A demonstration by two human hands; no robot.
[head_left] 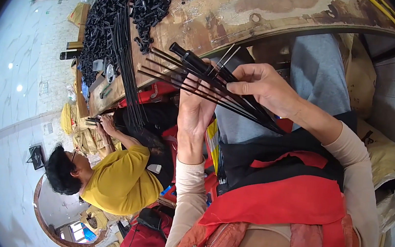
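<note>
Over my lap I hold what looks like an umbrella frame: a thick black tube point(195, 63) with several thin black rods point(230, 99) fanned around it. My left hand point(195, 101) is closed about the frame from below, and its fingers are partly hidden behind the rods. On the other side, my right hand point(263, 87) pinches at the rods beside the tube, thumb and forefinger together. Two thin, pale metal rod ends point(225, 55) stick up between my hands. Whether the right fingers grip one rod or more is hidden.
A wooden bench point(230, 16) runs across the far side, bearing a heap of small black parts point(122, 13) and a bunch of long black rods point(128, 65). To the left, a person in a yellow top point(124, 178) handles small dark pieces. Sacks point(381, 151) stand at right.
</note>
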